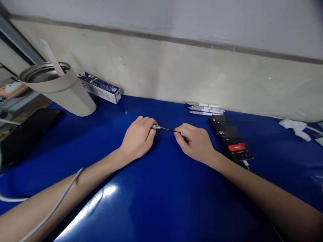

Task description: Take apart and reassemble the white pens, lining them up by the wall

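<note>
My left hand (140,136) is closed around a pen barrel (156,127), whose clear end sticks out to the right between thumb and fingers. Opposite it, my right hand (195,141) pinches a thin dark pen refill (171,130). The refill's left tip points at the barrel's end; whether it is inside cannot be made out. A pale piece shows under my right fingers. Several white and grey pens (205,109) lie side by side near the wall, beyond my right hand.
At left stand a large beige tumbler (73,94) with a pale straw, a blue-and-white box (101,88) and a dark tablet (30,131). A lit phone (229,139) lies right. A white cable (59,201) crosses my left forearm. Crumpled white tissue (295,128) sits far right.
</note>
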Demonstrator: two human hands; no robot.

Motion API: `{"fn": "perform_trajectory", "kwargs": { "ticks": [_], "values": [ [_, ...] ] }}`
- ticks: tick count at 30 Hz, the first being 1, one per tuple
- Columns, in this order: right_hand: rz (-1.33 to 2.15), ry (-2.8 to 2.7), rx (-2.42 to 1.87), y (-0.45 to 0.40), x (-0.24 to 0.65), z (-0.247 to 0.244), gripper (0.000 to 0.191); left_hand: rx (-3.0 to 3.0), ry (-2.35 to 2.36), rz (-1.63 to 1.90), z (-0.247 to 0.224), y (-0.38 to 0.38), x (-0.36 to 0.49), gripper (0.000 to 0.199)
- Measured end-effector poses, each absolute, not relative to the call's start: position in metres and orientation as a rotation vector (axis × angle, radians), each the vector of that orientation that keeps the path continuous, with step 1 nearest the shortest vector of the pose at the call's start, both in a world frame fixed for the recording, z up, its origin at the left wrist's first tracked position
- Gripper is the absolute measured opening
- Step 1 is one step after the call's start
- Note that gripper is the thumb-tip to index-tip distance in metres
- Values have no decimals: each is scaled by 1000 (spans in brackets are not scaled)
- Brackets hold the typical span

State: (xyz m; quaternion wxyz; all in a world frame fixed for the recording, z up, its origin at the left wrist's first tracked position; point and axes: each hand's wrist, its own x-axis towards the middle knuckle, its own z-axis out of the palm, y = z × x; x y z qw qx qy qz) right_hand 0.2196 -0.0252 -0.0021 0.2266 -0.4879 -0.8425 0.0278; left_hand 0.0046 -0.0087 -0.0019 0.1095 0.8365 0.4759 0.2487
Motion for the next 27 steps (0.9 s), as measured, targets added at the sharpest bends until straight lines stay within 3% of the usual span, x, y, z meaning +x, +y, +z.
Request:
{"fn": "perform_trajectory", "kwargs": {
  "ticks": [21,27],
  "values": [
    [-79,-2416,-1390,-27,217,-2,25,2569,1303,668,1,-14,8,28],
    [-110,-2433,-1330,-27,218,-2,24,2585,1240,714,1,-16,9,21]
  ]
}}
